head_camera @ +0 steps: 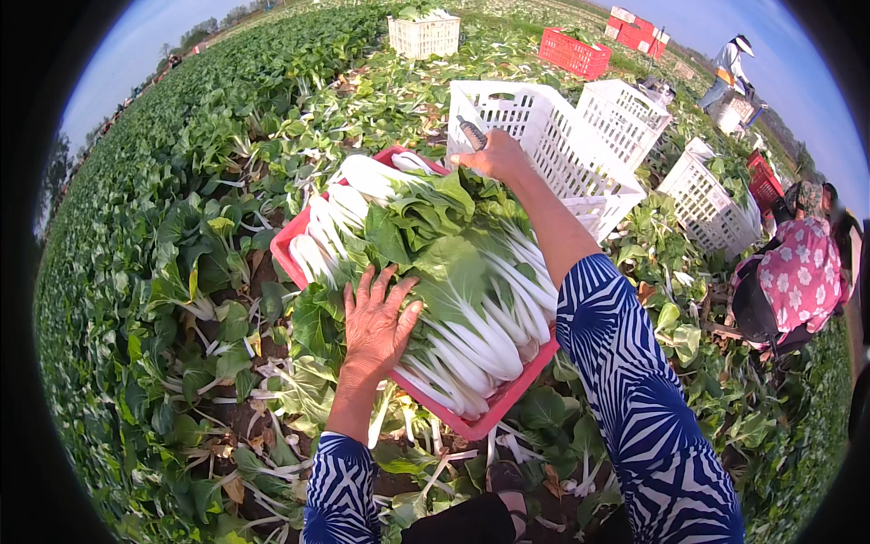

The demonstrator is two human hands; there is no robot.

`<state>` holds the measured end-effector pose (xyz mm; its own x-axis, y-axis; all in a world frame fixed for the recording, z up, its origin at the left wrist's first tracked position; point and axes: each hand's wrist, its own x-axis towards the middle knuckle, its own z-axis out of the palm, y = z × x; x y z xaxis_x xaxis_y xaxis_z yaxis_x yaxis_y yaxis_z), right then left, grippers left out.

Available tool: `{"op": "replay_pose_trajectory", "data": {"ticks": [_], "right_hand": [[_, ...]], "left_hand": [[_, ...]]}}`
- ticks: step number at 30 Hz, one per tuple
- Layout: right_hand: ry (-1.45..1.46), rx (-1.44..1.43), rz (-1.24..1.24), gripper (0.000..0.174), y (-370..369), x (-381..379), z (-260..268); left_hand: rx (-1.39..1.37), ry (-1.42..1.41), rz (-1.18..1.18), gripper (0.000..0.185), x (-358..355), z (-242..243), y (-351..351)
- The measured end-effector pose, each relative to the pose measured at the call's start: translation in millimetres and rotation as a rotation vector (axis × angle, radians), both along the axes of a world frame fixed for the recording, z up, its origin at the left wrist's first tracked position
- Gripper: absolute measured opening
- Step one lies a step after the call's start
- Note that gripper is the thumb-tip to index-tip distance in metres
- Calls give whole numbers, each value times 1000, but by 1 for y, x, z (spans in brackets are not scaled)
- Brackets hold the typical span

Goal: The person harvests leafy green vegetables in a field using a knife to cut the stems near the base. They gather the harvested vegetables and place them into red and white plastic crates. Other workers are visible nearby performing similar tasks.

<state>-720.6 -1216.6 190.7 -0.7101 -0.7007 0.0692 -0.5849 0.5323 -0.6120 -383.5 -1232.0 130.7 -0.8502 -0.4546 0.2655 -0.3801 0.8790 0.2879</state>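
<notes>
A red plastic crate [479,425] before me is packed with bok choy [476,350], white stalks at the two ends and green leaves across the middle. My left hand [377,316] lies palm down on the leaves at the crate's near left side, fingers spread and holding nothing. Over the crate's far right corner, my right hand [499,158] is closed around a hand tool with a dark ribbed handle [472,134]. The tool's other end is hidden by the hand. Just beyond that hand stands a white slatted crate [578,146].
More white crates [622,122] stand right and behind, with a red crate [575,53] farther back. A person in a pink floral top [802,272] crouches at right; another person [731,75] stands far off. Cut leaves litter the ground; standing plants [204,136] fill the left.
</notes>
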Motion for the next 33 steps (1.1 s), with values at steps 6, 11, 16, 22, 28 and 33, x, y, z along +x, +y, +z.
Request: {"op": "replay_pose_trajectory", "data": {"ticks": [6, 11, 16, 22, 28, 33], "right_hand": [[208, 27, -340, 27, 180, -78, 23], [427, 57, -49, 24, 283, -136, -31], [537, -122, 182, 25, 260, -170, -98], [620, 56, 118, 14, 264, -215, -110], [668, 8, 88, 21, 367, -255, -83], [792, 18, 140, 23, 561, -236, -57]], "left_hand": [[-13, -11, -24, 49, -24, 7, 12], [-7, -26, 8, 47, -46, 11, 28], [-27, -14, -40, 53, -62, -2, 31], [-16, -36, -76, 60, -81, -12, 32], [21, -28, -79, 62, -79, -28, 21], [33, 37, -155, 59, -73, -49, 13]]}}
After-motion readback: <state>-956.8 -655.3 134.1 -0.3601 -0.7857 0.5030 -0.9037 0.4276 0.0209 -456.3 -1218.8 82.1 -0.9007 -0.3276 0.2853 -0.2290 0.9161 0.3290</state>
